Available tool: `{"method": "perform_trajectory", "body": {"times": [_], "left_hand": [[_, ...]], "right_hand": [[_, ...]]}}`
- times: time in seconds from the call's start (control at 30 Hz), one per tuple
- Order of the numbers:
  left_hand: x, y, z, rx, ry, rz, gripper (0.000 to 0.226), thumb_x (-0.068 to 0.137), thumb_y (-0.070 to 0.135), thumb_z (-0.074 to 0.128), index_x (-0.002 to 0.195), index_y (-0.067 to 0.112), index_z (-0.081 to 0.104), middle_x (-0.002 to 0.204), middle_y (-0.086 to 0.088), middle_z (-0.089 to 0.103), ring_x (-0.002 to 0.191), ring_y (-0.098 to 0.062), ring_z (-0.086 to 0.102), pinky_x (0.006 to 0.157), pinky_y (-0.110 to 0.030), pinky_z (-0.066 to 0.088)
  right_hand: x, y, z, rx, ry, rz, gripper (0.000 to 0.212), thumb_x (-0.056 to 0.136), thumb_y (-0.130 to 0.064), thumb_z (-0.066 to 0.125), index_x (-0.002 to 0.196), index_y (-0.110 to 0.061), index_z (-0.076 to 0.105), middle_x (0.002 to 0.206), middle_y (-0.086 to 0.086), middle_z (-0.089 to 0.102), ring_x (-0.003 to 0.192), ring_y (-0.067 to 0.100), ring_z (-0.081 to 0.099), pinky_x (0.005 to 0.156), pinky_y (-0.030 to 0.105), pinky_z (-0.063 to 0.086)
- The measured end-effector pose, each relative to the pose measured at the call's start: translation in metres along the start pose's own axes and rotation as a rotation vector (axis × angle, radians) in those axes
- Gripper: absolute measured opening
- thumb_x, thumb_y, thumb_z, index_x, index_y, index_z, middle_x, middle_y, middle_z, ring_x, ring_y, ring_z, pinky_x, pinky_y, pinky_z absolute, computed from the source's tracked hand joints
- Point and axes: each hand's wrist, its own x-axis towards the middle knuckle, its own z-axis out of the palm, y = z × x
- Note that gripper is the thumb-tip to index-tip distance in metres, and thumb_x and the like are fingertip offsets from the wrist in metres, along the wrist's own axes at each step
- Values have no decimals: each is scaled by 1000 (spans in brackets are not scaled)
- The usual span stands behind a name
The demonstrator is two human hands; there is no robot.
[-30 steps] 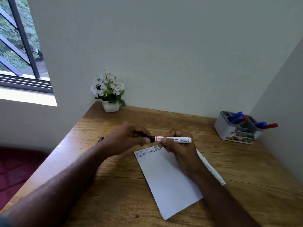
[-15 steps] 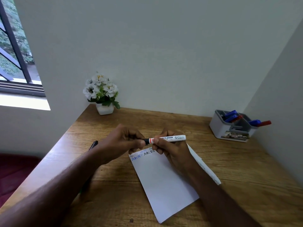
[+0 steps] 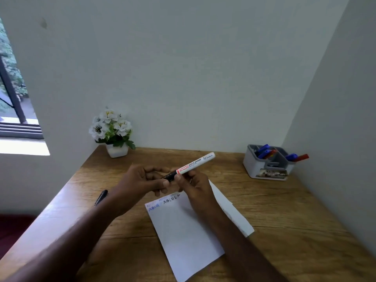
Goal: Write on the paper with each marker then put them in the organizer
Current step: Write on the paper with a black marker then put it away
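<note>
Both hands hold one white whiteboard marker (image 3: 196,162) with a black cap above the top of the paper. My left hand (image 3: 142,180) pinches the black cap end (image 3: 170,176). My right hand (image 3: 193,185) grips the white barrel, whose far end tilts up and to the right. The white paper (image 3: 187,233) lies on the desk beneath them, with short lines of letters in blue and black along its top edge. A grey organizer (image 3: 264,165) stands at the back right and holds blue and red markers. Another black marker (image 3: 101,197) lies on the desk by my left forearm.
A white pot of white flowers (image 3: 112,133) stands in the desk's back left corner. Walls close the wooden desk (image 3: 284,210) at the back and right. The desk's left edge drops off beside a window.
The marker has tilted from nearly level to pointing up and right. Both hands stay on it. The view has shifted, so everything sits lower and further left in the frame.
</note>
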Motion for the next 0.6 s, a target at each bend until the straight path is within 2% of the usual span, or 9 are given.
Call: {"method": "perform_trajectory", "body": {"times": [0.1, 0.17, 0.23, 0.3, 0.37, 0.43, 0.5, 0.53, 0.6], "left_hand": [[6, 7, 14, 181, -6, -33, 18, 83, 15, 74, 100, 8, 73, 77, -15, 75, 63, -15, 67, 58, -25, 51], [14, 11, 23, 327, -33, -16, 12, 89, 23, 69, 91, 13, 75, 76, -10, 75, 64, -11, 66, 55, -20, 48], [27, 13, 31, 443, -51, -19, 18, 92, 29, 65, 80, 19, 75, 75, -5, 74, 65, -9, 66, 59, -21, 49], [44, 17, 42, 541, -80, -20, 24, 93, 36, 63, 76, 21, 72, 75, 1, 73, 69, -10, 68, 67, -26, 52], [61, 21, 57, 676, -108, 15, 27, 93, 41, 61, 75, 23, 71, 72, 9, 72, 68, -4, 66, 64, -18, 49], [79, 25, 75, 738, -130, 47, 29, 92, 41, 61, 71, 22, 70, 67, 12, 70, 62, 0, 62, 61, -17, 45], [99, 23, 93, 691, -164, 65, 31, 91, 35, 65, 64, 20, 68, 62, 8, 68, 57, 0, 60, 61, -19, 43], [109, 21, 102, 673, -180, 78, 31, 91, 32, 66, 62, 20, 68, 62, 5, 69, 57, -4, 61, 62, -20, 45], [126, 18, 121, 650, -199, 90, 27, 90, 29, 68, 66, 17, 71, 64, 2, 72, 59, -9, 67, 64, -21, 49]], "right_hand": [[0, -7, -12, 157, 121, -9, 22, 100, -15, 49, 103, -10, 70, 101, 11, 76, 100, 24, 71, 91, 38, 55], [2, -11, -20, 179, 210, 27, 21, 98, -14, 45, 95, -8, 65, 89, 16, 75, 84, 27, 70, 77, 42, 56], [5, -12, -29, 35, 246, 58, 22, 93, -25, 46, 93, -10, 63, 76, 11, 69, 68, 23, 61, 62, 40, 49], [7, -14, -42, -191, 232, 56, 22, 97, -29, 50, 85, -17, 63, 67, -1, 59, 61, 12, 53, 58, 35, 42], [5, -19, -61, -384, 203, 33, 27, 100, -27, 51, 76, -22, 61, 62, -8, 54, 55, 3, 47, 55, 26, 38], [4, -23, -87, -500, 235, -10, 24, 101, -23, 53, 81, -17, 65, 66, -7, 56, 56, 2, 48, 53, 22, 38], [4, -32, -119, -612, 333, -44, 13, 101, -21, 56, 98, -15, 67, 81, -5, 63, 69, 1, 57, 59, 18, 46], [5, -38, -138, -657, 386, -57, 11, 100, -20, 57, 105, -15, 65, 87, -3, 65, 77, 4, 61, 63, 17, 49], [8, -53, -179, -768, 502, -97, 9, 98, -19, 60, 105, -14, 64, 92, 2, 68, 81, 13, 64, 63, 20, 46]]}}
